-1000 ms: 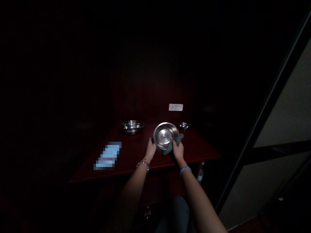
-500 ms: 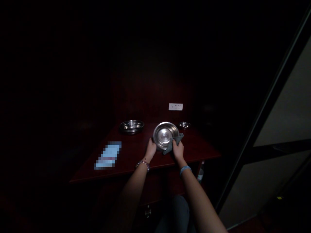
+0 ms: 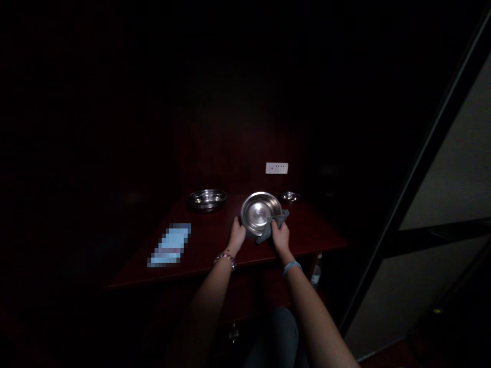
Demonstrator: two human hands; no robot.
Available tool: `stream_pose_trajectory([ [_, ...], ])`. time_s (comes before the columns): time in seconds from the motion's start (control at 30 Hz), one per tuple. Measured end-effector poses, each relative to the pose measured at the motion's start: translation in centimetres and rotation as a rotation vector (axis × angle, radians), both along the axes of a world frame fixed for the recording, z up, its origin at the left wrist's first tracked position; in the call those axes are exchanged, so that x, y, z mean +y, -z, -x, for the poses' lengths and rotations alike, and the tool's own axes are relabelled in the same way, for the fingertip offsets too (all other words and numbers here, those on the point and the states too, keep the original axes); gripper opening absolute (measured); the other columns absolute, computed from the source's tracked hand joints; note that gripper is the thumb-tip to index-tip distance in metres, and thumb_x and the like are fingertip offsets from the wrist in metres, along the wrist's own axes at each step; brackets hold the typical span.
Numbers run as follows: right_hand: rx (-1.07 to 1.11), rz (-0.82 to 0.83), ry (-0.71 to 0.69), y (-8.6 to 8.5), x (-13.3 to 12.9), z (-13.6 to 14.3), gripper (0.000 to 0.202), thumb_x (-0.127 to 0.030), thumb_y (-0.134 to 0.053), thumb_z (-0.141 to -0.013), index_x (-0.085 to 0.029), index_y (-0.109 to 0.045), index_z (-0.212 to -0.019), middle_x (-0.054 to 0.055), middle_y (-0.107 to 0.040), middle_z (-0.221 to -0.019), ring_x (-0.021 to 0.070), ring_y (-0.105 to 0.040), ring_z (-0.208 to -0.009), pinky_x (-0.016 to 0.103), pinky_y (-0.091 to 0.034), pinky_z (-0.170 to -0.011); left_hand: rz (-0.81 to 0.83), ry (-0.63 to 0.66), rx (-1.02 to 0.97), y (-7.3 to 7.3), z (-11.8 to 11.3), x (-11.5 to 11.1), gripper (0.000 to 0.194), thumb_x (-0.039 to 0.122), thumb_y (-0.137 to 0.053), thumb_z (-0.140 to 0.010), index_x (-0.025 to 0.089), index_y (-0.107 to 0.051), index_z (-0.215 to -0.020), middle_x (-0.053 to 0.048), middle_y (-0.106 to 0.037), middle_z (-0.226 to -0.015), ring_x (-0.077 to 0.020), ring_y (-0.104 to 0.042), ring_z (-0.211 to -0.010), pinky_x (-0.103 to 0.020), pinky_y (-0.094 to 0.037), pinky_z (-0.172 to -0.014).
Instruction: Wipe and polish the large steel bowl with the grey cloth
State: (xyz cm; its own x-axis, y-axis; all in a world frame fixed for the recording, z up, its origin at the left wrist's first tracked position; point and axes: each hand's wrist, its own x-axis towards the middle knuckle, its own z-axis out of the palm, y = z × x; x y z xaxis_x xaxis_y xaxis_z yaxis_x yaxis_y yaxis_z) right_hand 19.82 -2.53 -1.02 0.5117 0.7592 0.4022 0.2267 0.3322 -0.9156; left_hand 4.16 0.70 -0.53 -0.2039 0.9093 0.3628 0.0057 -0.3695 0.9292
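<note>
Head view shows me both of my hands at one steel basin, which I hold tilted toward me over the near part of the dark red table. My left hand is closed on the basin's left edge. My right hand grips a grey cloth at the lower right edge, with the thumb over the cloth, and the cloth touches the rim. Whether my right fingers also reach the metal below, I cannot tell. Behind and to the left of the basin, some shallow steel bowls stand on the table, looking like a stack. One small steel bowl is behind it to the right. Near the table's left side lies a light blue item, but it is blurred. A white socket panel is on the wall, and one bottle stands below the table's right part.
</note>
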Motion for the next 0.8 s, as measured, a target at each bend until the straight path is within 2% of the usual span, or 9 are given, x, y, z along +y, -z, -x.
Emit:
stream_pose_trajectory([
  [0.17, -0.009, 0.015, 0.017, -0.18, -0.18, 0.09, 0.030, -0.038, -0.061, -0.085, -0.013, -0.074, -0.095, 0.015, -0.078, -0.096, 0.0266, -0.073, -0.089, 0.030, -0.053, -0.079, 0.050, -0.024, 0.029, -0.40, -0.06, -0.31, 0.026, 0.017, -0.056, -0.085, 0.012, -0.061, -0.110, -0.017, -0.069, -0.119, -0.0260, -0.065, -0.116, -0.042, -0.045, -0.109],
  [0.37, -0.008, 0.000, -0.002, -0.29, -0.26, 0.11, 0.030, -0.037, -0.060, -0.086, -0.013, -0.074, -0.098, 0.014, -0.079, -0.097, 0.0263, -0.073, -0.090, 0.030, -0.053, -0.079, 0.057, -0.022, 0.003, -0.70, -0.24, -0.69, 0.025, 0.017, -0.058, -0.086, 0.013, -0.061, -0.111, -0.015, -0.069, -0.122, -0.0244, -0.064, -0.117, -0.040, -0.045, -0.110],
  [0.8, 0.012, 0.003, 0.006, -0.01, 0.07, 0.01, 0.030, -0.039, -0.062, -0.084, -0.014, -0.074, -0.096, 0.014, -0.078, -0.097, 0.0268, -0.073, -0.090, 0.030, -0.053, -0.080, 0.059, 0.005, 0.023, -0.55, -0.21, -0.54, 0.024, 0.020, -0.056, -0.089, 0.011, -0.060, -0.111, -0.019, -0.069, -0.123, -0.0257, -0.066, -0.115, -0.041, -0.046, -0.108],
])
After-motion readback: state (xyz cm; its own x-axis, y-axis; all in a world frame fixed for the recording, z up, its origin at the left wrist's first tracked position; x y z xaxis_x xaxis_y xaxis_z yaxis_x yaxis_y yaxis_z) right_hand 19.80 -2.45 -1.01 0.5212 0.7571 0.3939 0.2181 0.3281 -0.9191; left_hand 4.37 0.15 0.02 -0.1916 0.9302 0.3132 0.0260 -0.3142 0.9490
